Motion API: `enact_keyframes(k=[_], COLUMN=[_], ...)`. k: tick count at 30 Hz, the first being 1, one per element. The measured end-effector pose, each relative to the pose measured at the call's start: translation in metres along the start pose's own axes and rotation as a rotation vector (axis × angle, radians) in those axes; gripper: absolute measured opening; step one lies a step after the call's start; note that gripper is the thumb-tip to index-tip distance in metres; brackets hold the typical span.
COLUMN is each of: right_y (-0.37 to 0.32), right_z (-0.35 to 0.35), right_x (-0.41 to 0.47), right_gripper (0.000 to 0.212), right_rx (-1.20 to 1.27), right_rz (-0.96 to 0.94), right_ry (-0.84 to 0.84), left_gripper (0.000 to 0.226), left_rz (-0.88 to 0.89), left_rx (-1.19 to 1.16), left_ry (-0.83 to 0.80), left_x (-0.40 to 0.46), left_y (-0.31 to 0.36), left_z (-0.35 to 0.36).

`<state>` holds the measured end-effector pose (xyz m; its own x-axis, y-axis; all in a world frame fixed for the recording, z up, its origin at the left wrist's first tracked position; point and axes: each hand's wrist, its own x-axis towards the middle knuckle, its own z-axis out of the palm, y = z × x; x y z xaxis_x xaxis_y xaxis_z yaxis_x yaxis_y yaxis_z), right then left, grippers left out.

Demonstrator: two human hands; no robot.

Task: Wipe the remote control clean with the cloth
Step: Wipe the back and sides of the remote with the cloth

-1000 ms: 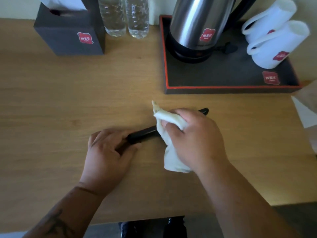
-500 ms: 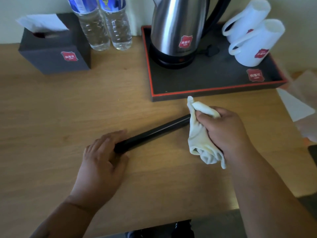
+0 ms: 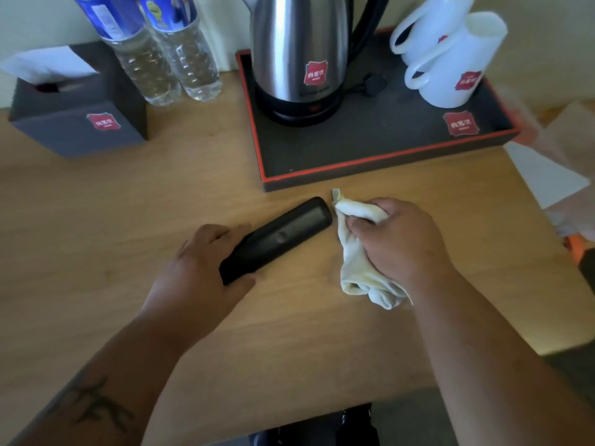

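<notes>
1. Wooden desk top (image 3: 96, 220) of pale grain fills your view, with a dark grey tissue box (image 3: 77, 123), two clear plastic water bottles (image 3: 167, 66), and a black red-edged tray (image 3: 386, 162) carrying a steel electric kettle (image 3: 299, 53) and two white mugs (image 3: 450, 59) along the back
2. Your black slim remote control (image 3: 283, 236) lies flat on the desk, slanting from near your left hand up toward the tray's front edge, apart from the tray
3. Your left hand (image 3: 199, 268) holds the remote's near end, thumb on one long side and fingers curled over the other, pinning it to the wood
4. Your right hand (image 3: 396, 239) is closed around a crumpled cream-white cloth (image 3: 357, 255); a bunched corner sticks out past your fingers and sits just beside the remote's far end, and whether it touches there cannot be told; the rest hangs down onto the desk
5. Progress, as a judgement: the cloth sits off the remote's top, so this looks like the end of one stroke or the gap between strokes
6. What seems left: whether the upward face is clean cannot be judged, and the underside and the end under your left hand are out of view
</notes>
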<state>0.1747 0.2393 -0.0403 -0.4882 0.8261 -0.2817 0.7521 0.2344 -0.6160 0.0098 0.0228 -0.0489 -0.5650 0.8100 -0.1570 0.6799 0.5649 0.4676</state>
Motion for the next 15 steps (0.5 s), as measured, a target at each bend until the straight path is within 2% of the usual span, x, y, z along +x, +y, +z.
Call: enact_keyframes(k=[3,6,9,12,15], right_y=[-0.001,-0.012,-0.029,-0.035,-0.033], right_z=[-0.002,0.003,0.019,0.033,0.038], right_x=[-0.006,-0.017,-0.033,-0.048,-0.052], right_gripper=[0.010,0.015,0.036,0.069,0.065], right_rx=[0.071,0.003,-0.188,-0.307,-0.313], right_rz=[0.014,-0.091,-0.237,-0.239,-0.178], right_ry=[0.059,0.155,0.186,0.155,0.127], left_gripper=[0.070,0.067,0.071,0.081,0.082], left_rz=[0.000,-0.001,-0.007,-0.022,-0.054], left_rx=[-0.024,-0.002,-0.012,-0.048,-0.129], left_ry=[0.001,0.069,0.094,0.078,0.136], left_x=[-0.002,-0.008,-0.014,-0.031,-0.051], left_y=[0.000,-0.003,-0.004,-0.014,-0.031], left_z=[0.002,0.005,0.006,0.004,0.001])
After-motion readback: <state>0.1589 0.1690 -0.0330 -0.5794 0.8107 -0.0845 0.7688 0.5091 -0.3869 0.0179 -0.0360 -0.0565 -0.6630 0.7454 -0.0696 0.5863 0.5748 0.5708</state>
